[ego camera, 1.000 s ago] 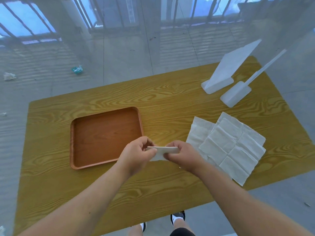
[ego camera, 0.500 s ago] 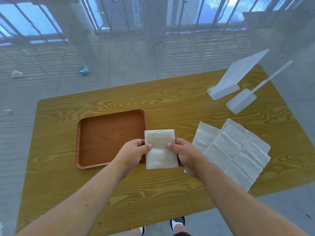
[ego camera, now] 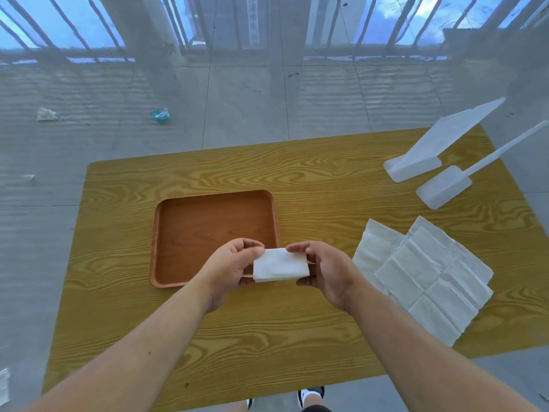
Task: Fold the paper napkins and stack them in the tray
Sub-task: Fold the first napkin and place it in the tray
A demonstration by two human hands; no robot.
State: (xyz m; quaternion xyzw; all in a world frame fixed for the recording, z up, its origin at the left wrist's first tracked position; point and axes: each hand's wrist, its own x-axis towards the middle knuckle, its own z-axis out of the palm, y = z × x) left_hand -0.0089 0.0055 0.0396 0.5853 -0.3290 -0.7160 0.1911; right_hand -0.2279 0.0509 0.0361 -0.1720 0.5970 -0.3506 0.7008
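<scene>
The left hand (ego camera: pixel 230 264) and right hand (ego camera: pixel 325 270) pinch the ends of a folded napkin (ego camera: pixel 280 264), up in the air by the tray (ego camera: pixel 153 245). It looks light and soft and may tear, so hold the edges gently.

Napkin folded down to half its height

A second earlier the napkin (ego camera: pixel 280 265) showed as a thin strip between the hands; half a second earlier it was a tall rectangle gripped at its side edges; it had since become a short, wide fold, pinched at its two ends by the left hand (ego camera: pixel 228 267) and right hand (ego camera: pixel 323 270).
</scene>
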